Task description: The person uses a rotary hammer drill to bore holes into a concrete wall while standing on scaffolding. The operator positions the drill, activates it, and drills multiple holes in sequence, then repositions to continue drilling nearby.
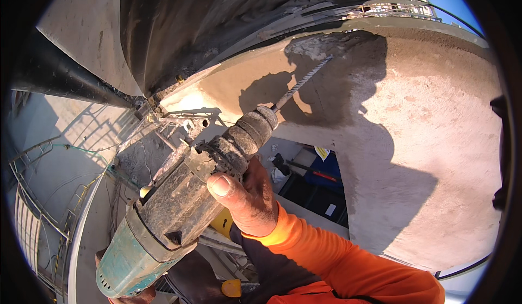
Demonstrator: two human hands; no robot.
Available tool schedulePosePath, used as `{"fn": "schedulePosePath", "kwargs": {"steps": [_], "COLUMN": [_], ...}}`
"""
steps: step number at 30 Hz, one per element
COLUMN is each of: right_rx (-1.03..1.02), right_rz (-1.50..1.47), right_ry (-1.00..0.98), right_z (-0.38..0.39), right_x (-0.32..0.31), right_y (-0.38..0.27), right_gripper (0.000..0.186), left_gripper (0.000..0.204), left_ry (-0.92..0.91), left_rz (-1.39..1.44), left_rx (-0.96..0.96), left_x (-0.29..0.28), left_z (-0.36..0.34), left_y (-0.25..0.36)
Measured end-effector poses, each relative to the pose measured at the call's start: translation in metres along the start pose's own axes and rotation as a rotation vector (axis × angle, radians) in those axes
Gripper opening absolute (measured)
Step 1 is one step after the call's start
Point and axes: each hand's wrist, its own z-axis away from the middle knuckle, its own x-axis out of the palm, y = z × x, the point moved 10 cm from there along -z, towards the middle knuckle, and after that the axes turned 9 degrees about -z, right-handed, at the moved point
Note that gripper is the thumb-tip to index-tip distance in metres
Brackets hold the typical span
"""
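Our right hand (258, 209) curls its fingers snugly around the dusty, cylindrical neck of a grimy teal drill (182, 206), whose spiral metal bit (303, 82) slants up toward rough, concrete-like masonry (435, 119). Our left hand (137, 297) is mostly hidden beneath the rounded rear; we cannot tell its fingers' grip.

Far below, left of the right hand (251, 203), is a pale floor (68, 111). A metal frame (54, 225) stands on it and a thin green cord (76, 147) runs over it. Right of the hand, down in the shade, a white card (330, 210) and red bar (324, 175) seem to rest on a dark surface (311, 196).
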Motion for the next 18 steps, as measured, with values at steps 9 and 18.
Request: {"fn": "schedulePosePath", "kwargs": {"steps": [9,18], "right_rx": [-0.135,-0.158], "right_rz": [0.073,0.012], "right_ry": [-0.175,-0.258], "right_z": [-0.027,-0.094], "right_x": [-0.009,-0.052], "right_y": [0.053,0.145], "right_gripper": [0.081,0.076], "left_gripper": [0.046,0.047], "left_ry": [0.022,0.085], "left_rz": [0.183,0.233], "left_rx": [-0.126,-0.124], "left_x": [0.050,0.106], "left_z": [-0.035,-0.068], "left_y": [-0.040,-0.061]}}
